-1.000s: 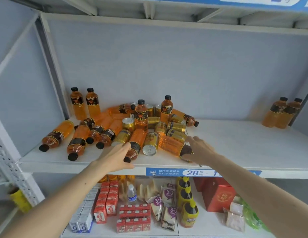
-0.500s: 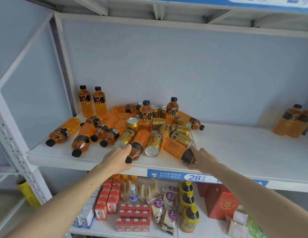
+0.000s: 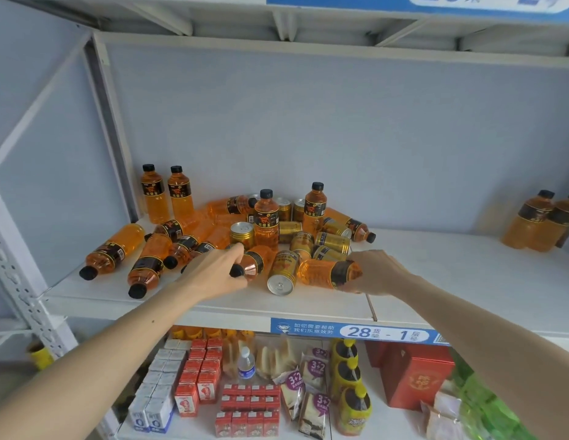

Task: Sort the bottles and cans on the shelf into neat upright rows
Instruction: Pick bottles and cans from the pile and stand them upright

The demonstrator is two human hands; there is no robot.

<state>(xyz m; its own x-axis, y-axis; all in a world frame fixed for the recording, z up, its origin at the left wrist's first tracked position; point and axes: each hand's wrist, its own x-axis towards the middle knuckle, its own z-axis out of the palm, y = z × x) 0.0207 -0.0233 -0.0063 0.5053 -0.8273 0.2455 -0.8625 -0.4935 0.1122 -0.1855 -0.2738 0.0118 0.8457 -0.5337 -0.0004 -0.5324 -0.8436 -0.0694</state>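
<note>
Two hands on the shelf (image 3: 467, 281) pile. Left hand (image 3: 218, 274) fingers curled around the neck end of a lying orange bottle (image 3: 254, 265), black cap pointing at the front edge. Right hand (image 3: 377, 273) fingers wrapped over the cap end of another lying bottle (image 3: 324, 273), label under the fingertips. Gold can (image 3: 282, 273) lies between them, touching neither hand. Upright pair (image 3: 167, 193) stands back-left; rest is a jumbled heap behind.

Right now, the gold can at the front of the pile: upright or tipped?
Tipped. The gold can lies on its side on the shelf, silver end facing the camera, between the two bottles the hands are on.
</note>
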